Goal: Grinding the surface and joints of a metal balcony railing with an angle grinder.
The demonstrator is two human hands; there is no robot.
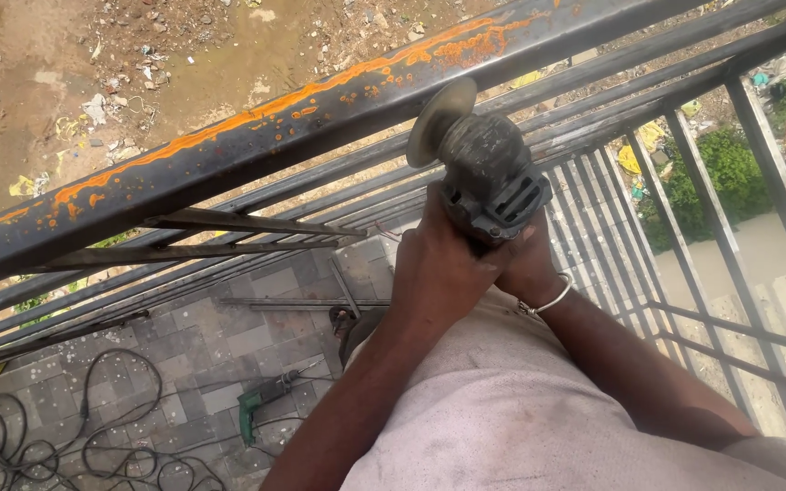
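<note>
Both hands grip one angle grinder (488, 177) just below the top rail (256, 136) of a dark metal railing; the left hand (438, 264) is wrapped tight round the grinder's body, the right hand (528, 264), with a metal bangle at the wrist, is closed on it from the other side; the disc (440, 120) stands right at the near edge of that rail, beside its streak of orange rust. To grind well, I judge, keep both grips firm, hold the disc at a shallow angle to the rail, press lightly, and sweep steadily along the rust; a green drill (264, 402) and black cables (65, 436) lie far below the rail on paving.
</note>
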